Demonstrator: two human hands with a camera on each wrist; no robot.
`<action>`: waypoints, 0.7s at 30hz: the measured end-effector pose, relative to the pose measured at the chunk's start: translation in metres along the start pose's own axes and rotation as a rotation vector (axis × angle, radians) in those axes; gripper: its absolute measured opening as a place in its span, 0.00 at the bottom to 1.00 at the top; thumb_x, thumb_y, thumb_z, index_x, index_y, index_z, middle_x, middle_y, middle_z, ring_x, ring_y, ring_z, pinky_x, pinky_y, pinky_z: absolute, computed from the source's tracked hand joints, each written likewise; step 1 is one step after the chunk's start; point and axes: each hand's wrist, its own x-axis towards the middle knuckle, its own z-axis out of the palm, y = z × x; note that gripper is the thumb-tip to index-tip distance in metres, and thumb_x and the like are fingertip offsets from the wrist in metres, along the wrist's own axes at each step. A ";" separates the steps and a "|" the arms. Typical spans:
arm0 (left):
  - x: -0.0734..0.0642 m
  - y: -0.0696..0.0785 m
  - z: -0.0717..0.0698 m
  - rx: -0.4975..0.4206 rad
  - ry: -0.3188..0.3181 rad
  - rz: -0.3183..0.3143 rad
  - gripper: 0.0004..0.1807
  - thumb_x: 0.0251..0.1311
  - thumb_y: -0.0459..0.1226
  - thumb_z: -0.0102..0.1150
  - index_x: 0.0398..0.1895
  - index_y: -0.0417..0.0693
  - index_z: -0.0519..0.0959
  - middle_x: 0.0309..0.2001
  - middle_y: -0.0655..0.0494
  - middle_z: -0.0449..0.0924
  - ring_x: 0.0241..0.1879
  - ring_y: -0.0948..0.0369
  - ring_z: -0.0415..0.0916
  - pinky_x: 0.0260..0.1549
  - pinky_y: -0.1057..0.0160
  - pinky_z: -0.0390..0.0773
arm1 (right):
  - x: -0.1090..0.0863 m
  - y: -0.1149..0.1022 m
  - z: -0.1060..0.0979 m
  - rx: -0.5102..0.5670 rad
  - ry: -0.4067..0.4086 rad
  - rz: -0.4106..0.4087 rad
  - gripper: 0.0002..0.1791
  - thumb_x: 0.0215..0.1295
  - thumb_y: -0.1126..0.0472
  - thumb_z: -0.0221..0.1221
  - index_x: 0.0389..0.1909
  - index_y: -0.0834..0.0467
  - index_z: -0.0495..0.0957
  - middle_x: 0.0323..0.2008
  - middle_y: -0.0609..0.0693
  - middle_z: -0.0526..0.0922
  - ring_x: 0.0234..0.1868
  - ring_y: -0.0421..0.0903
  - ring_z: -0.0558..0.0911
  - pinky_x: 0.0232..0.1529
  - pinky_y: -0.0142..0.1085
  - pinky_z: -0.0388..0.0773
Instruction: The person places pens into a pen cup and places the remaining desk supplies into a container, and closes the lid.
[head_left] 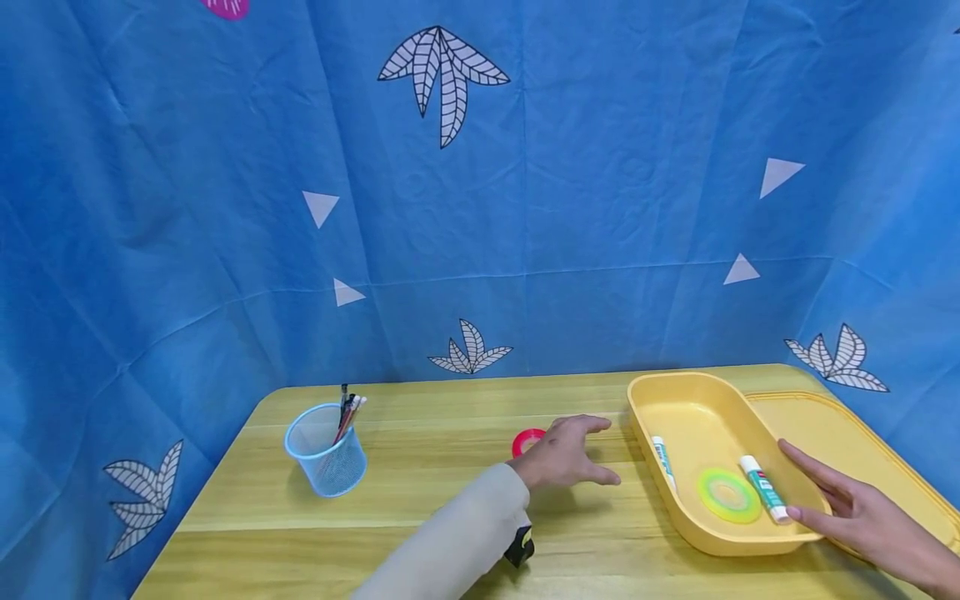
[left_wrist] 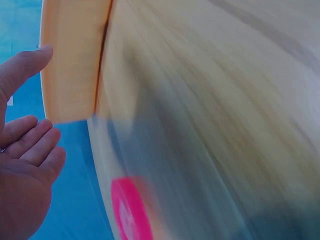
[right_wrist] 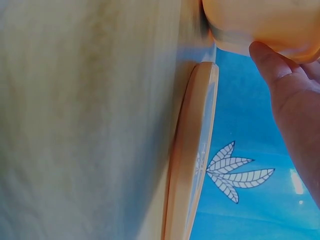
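Note:
My left hand is over the table between a red tape roll and a yellow box, thumb and fingers spread, holding nothing. In the left wrist view the pink-red tape roll appears below the hand, with the box wall by the fingertips. My right hand touches the box's near right corner with extended fingers and thumb. Within the box lie a glue stick with a white cap, a slim white-and-blue tube and a yellow-green ring.
A flat yellow lid lies on the table right of the box. To the left stands a light-blue mesh pen cup with several thin brushes or pens. Behind the wooden table hangs a blue patterned cloth.

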 end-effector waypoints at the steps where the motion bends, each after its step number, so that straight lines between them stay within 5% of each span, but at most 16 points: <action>1: -0.001 -0.002 -0.001 0.000 0.000 -0.006 0.42 0.50 0.44 0.78 0.70 0.50 0.71 0.67 0.64 0.71 0.68 0.61 0.64 0.64 0.62 0.68 | 0.000 0.000 0.000 -0.002 0.003 0.005 0.41 0.73 0.57 0.59 0.80 0.50 0.50 0.62 0.10 0.46 0.53 0.06 0.52 0.44 0.09 0.60; 21: -0.015 -0.044 -0.020 -0.025 0.009 -0.051 0.42 0.50 0.40 0.78 0.69 0.42 0.71 0.65 0.53 0.73 0.61 0.57 0.71 0.57 0.65 0.74 | 0.000 0.000 0.002 -0.020 -0.010 0.009 0.40 0.74 0.59 0.58 0.80 0.54 0.48 0.58 0.08 0.46 0.51 0.05 0.51 0.42 0.10 0.63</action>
